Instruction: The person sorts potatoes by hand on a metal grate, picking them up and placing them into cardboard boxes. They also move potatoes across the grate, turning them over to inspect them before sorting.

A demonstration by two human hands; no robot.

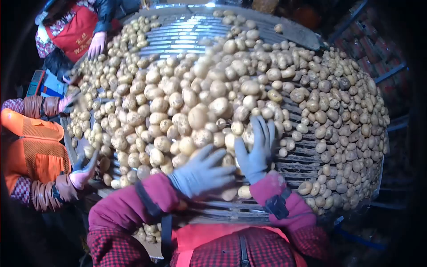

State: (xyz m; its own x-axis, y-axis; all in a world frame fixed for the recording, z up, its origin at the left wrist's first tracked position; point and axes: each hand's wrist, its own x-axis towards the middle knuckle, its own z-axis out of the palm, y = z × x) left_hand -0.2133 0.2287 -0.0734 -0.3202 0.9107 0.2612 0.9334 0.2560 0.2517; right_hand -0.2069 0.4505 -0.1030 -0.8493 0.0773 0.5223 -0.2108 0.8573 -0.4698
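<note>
Left grip (258,153): open, fingers extended, touching potatoes (198,116). Right grip (203,172): open, fingers loosely spread over potatoes; contact beneath palm hidden. Potatoes: heaped around both grips, across slatted surface (180,38). Far right side: orange-vested co-worker (42,149), hands at heap's edge.

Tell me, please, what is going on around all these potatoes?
A person's left hand and right hand, both in grey gloves, are among round yellow-brown potatoes heaped on a slatted metal surface. A co-worker in an orange mesh vest and another in a red apron have hands at the heap's left side.
</note>
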